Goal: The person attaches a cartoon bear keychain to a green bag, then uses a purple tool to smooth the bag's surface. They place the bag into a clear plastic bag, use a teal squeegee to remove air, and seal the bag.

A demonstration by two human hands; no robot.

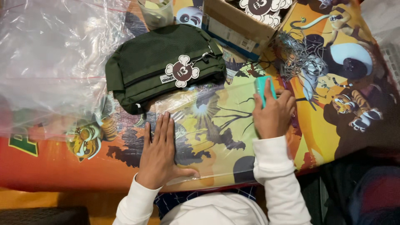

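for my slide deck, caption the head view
Left hand flat on clear plastic bag, right hand holding teal tool beside green pouch.

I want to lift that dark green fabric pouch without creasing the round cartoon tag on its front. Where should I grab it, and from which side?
Probably best to pinch the dark green fabric pouch at its bare lower-left corner, coming from the side of the left hand. It lies flat and tilted there, with the round cartoon tag hanging towards the far right end.

The person is wearing a white long-sleeved top; its sleeves are ending in snug ribbed cuffs at both wrists, the right one bunching in soft folds. Near the bottom edge, dark blue cloth with a thin pale check is showing between the sleeves. Both hands are going bare, without gloves or rings.
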